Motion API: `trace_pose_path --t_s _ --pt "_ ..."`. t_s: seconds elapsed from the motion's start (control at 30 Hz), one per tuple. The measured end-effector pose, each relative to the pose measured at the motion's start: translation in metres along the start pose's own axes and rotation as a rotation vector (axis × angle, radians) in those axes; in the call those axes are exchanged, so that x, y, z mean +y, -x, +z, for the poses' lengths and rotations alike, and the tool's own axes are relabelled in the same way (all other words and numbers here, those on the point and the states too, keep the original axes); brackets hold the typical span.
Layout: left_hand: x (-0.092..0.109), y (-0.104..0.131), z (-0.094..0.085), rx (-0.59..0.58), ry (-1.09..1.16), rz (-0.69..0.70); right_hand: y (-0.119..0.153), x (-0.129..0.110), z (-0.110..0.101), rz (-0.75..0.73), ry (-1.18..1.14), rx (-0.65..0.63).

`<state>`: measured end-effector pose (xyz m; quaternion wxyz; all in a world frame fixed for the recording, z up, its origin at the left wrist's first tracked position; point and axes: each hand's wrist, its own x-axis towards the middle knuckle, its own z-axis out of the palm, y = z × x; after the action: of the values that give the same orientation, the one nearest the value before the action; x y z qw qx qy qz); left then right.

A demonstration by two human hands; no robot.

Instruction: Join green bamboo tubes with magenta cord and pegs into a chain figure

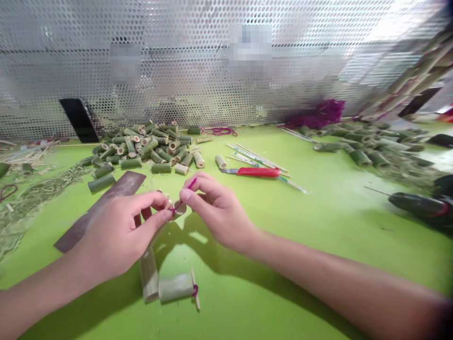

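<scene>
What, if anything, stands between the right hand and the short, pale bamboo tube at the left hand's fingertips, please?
Nothing visible blocks it: only the thin magenta cord, pinched by the right hand, spans the gap to the left hand, near the open end of the bamboo tube. The red-handled knife lies beyond the right hand.

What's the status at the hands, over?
Left hand pinching purple cord at mouth of bamboo tube. Right hand pinching same cord. Red-handled tool beyond right hand, apparently not in the way.
</scene>
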<state>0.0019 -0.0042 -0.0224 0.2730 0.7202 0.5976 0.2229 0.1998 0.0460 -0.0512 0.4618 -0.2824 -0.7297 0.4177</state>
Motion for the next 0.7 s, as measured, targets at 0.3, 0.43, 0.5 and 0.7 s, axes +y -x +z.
trace_pose_path --t_s 0.3,0.43,0.5,0.7 --pt "-0.001 0.004 0.008 -0.002 0.118 -0.008 0.000 -0.003 -0.001 0.081 0.023 -0.075" --pt "-0.002 0.005 0.011 -0.014 0.158 -0.010 -0.001 -0.002 0.003 0.224 -0.101 -0.036" --pt "-0.002 0.005 0.012 -0.026 0.186 -0.017 0.000 -0.001 0.004 0.255 -0.135 -0.010" --pt "0.001 0.001 0.011 -0.123 0.453 -0.075 0.002 -0.003 0.000 0.126 0.060 -0.034"
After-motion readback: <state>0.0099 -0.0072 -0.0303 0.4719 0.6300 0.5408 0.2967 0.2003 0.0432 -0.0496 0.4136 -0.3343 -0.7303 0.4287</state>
